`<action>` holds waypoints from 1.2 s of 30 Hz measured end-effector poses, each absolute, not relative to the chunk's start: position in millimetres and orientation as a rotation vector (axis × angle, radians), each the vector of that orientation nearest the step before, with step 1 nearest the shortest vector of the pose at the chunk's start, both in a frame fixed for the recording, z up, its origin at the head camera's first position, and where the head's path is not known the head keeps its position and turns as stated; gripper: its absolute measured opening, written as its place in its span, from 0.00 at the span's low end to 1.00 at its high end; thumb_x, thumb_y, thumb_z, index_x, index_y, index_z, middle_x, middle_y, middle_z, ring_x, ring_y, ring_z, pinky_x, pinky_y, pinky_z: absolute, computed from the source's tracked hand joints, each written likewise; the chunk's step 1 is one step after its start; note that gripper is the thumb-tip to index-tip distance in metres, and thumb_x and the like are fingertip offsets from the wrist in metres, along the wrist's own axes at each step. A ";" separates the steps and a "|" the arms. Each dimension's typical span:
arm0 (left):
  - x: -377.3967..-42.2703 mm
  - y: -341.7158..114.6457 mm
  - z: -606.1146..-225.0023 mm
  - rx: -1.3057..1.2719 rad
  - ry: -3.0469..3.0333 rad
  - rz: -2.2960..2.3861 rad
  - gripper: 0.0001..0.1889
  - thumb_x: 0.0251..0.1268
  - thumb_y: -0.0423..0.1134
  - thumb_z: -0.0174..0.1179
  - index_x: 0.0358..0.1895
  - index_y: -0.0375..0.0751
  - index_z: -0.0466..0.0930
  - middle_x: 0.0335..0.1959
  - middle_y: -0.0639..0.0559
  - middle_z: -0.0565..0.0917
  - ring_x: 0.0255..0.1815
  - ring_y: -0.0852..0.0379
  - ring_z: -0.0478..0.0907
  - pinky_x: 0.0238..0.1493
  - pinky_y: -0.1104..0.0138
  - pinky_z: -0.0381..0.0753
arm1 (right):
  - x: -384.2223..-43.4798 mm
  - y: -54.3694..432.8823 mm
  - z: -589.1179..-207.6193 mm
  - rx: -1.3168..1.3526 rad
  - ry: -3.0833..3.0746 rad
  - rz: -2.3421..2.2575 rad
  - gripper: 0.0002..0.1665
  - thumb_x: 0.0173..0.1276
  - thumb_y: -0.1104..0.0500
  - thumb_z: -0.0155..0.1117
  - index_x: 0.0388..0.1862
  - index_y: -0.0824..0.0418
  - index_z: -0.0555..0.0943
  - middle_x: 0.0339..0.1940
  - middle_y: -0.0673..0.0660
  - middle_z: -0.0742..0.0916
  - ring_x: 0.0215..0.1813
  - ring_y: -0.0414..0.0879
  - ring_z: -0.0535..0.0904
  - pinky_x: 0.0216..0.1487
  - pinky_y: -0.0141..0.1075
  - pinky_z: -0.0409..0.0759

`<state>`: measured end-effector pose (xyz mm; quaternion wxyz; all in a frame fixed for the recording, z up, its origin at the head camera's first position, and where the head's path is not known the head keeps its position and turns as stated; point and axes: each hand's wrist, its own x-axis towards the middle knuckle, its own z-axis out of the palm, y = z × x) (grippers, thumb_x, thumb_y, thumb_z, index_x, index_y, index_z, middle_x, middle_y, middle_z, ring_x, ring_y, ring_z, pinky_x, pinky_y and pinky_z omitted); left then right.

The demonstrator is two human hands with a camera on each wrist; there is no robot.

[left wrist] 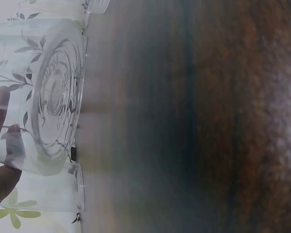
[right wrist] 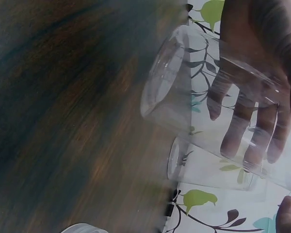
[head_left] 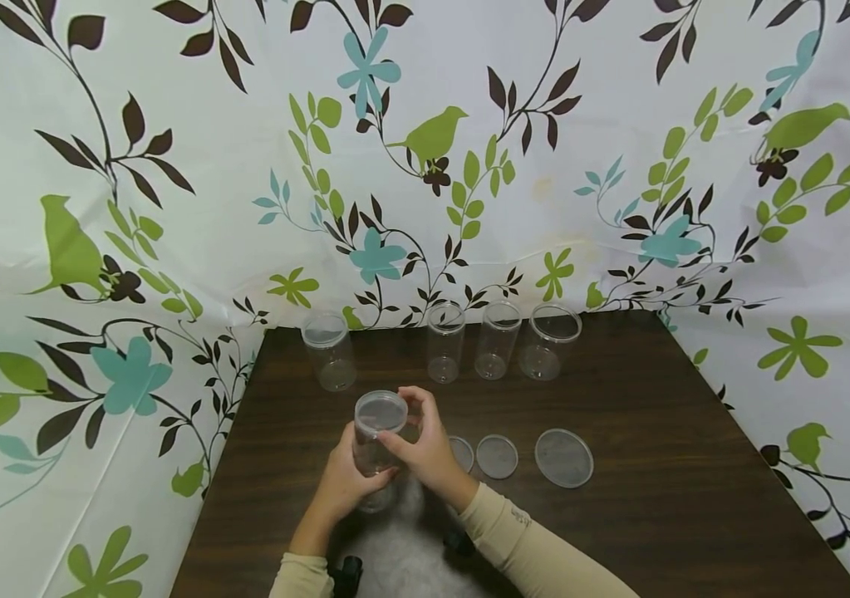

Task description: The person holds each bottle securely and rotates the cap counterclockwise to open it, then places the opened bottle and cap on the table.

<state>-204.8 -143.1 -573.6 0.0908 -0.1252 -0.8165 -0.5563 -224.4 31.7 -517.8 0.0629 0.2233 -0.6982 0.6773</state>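
A clear plastic jar (head_left: 370,456) is held up above the table, slightly tilted, with a clear lid (head_left: 381,410) on its top. My left hand (head_left: 344,480) grips the jar's body, its fingers wrapped round the side. In the right wrist view, the left hand's fingers (right wrist: 235,127) show through the clear wall. My right hand (head_left: 434,455) holds the lid at its rim, thumb at the near side and fingers at the far side. The jar's round base (left wrist: 58,99) faces the camera in the left wrist view. Whether the lid sits fully down cannot be told.
Several clear jars stand at the table's back, one at the left (head_left: 333,365) and others to the right (head_left: 498,345). Flat lids lie right of my hands, including a small one (head_left: 497,457) and a larger one (head_left: 564,458). A patterned cloth (head_left: 529,224) hangs behind the dark table (head_left: 664,465).
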 end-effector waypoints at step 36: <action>-202.0 -143.2 -575.8 -0.342 -2.387 -1.638 0.46 0.44 0.40 0.82 0.68 0.35 0.66 0.56 0.44 0.82 0.54 0.50 0.80 0.53 0.58 0.79 | -222.4 30.3 -519.8 0.710 -2.101 2.124 0.41 0.70 0.52 0.69 0.72 0.66 0.59 0.66 0.65 0.70 0.66 0.60 0.69 0.64 0.40 0.74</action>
